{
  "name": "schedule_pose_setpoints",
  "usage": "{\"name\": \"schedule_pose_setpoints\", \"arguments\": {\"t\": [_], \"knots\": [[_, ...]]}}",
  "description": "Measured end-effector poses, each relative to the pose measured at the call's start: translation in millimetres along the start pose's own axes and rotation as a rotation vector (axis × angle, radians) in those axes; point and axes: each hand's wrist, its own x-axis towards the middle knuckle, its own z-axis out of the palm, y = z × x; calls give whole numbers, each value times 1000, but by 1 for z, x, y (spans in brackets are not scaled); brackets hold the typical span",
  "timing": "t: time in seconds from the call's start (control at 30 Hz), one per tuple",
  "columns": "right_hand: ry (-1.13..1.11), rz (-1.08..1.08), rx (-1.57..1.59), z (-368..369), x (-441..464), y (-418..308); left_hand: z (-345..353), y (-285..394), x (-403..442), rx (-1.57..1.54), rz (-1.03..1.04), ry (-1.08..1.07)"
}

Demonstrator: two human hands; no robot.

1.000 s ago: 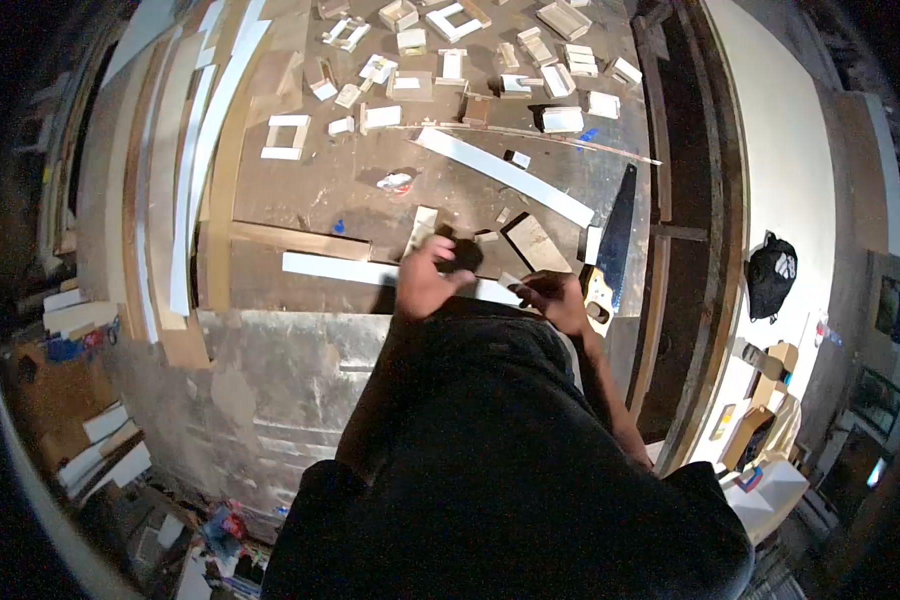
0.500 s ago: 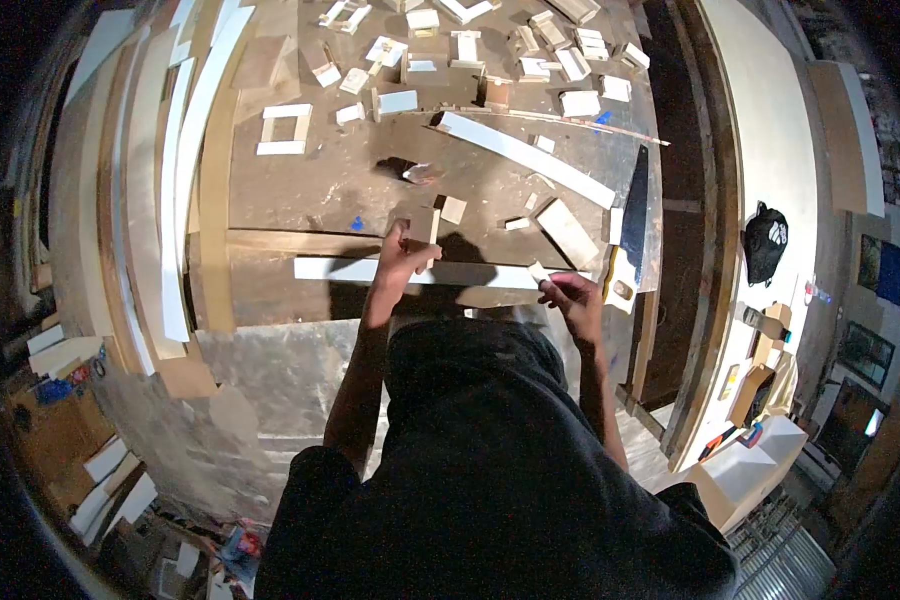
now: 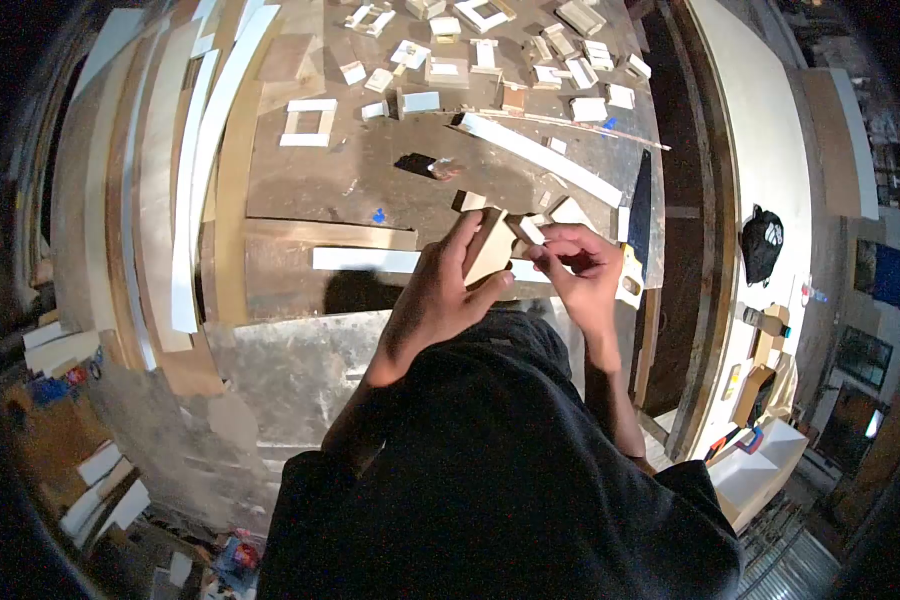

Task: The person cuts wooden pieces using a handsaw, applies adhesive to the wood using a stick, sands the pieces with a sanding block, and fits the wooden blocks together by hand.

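My left hand point(image 3: 440, 290) grips a pale wooden board point(image 3: 488, 250), thumb on its near side and fingers behind it. Between the thumb and fingers of my right hand point(image 3: 582, 270) is a small wood block point(image 3: 532, 231), held close to the board's right edge; whether the two touch I cannot tell. Under both hands a long white strip point(image 3: 365, 260) lies along the near edge of the workbench point(image 3: 300, 200). Just beyond the right hand rests a loose wooden block point(image 3: 570, 212), partly covered by the fingers.
A handsaw point(image 3: 630, 270) lies at the bench's right side. A long white-faced board point(image 3: 545, 158) slants across the middle. Several small wooden frames and blocks, one a rectangular frame point(image 3: 308, 122), fill the far side. Long strips point(image 3: 195, 190) are stacked on the left. A black cap point(image 3: 763, 245) sits far right.
Both hands have come up and together. The board in my left hand has moved right and nearer the camera; the small block in my right hand has moved up beside it.
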Motion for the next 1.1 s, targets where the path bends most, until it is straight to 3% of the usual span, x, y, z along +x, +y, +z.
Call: {"name": "schedule_pose_setpoints", "arguments": {"t": [0.23, 0.3, 0.53, 0.63, 0.7, 0.83, 1.1], "knots": [[53, -71, -18, 5, -3, -32, 0, 36, -13, 82, 139, 76], [19, -90, -50, 3, -1, -39, -3, 45, -15, 74, 45, 49], [-27, -150, -147, 3, 2, -70, -11, 69, -16, 80, 17, 48], [-33, -183, -174, 1, 6, -75, -13, 74, -16, 90, 122, 53], [-30, -192, -173, 3, 6, -82, -13, 84, -20, 126, 31, 91], [-1, -249, -168, 4, 8, -84, -7, 82, -23, 207, 190, 214], [-91, -415, -238, 3, 9, -98, -16, 85, -25, 246, 253, 197]]}}
